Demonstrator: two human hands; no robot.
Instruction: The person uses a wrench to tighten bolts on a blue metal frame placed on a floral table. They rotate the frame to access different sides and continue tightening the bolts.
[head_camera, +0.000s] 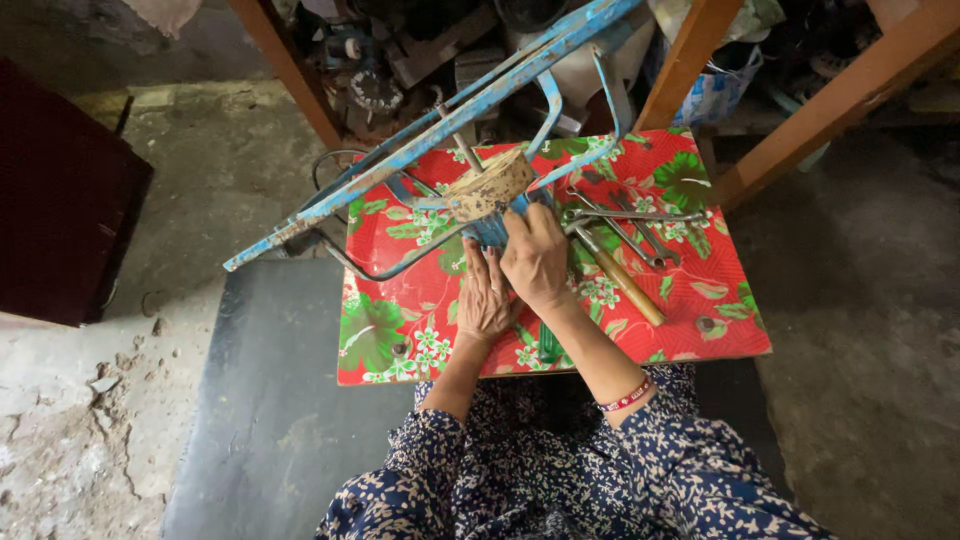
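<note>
Navy floral sleeves (560, 470) lead to both hands meeting at the chipped blue metal frame (440, 130) resting tilted on the red floral-covered board (720, 330): left hand (484, 298) flat, fingers together, steadying; right hand (537, 256) curled onto the hub beneath the tan disc (487, 185), spanners (630, 225) alongside within reach.

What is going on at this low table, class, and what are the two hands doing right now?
A person in a dark floral dress sits at a small table with a red flowered cover. Both hands rest on the blue part under a worn round tan disc fixed to a chipped blue metal frame: the left hand lies flat, the right hand grips. Steel spanners and a wooden-handled tool lie beside them.
</note>
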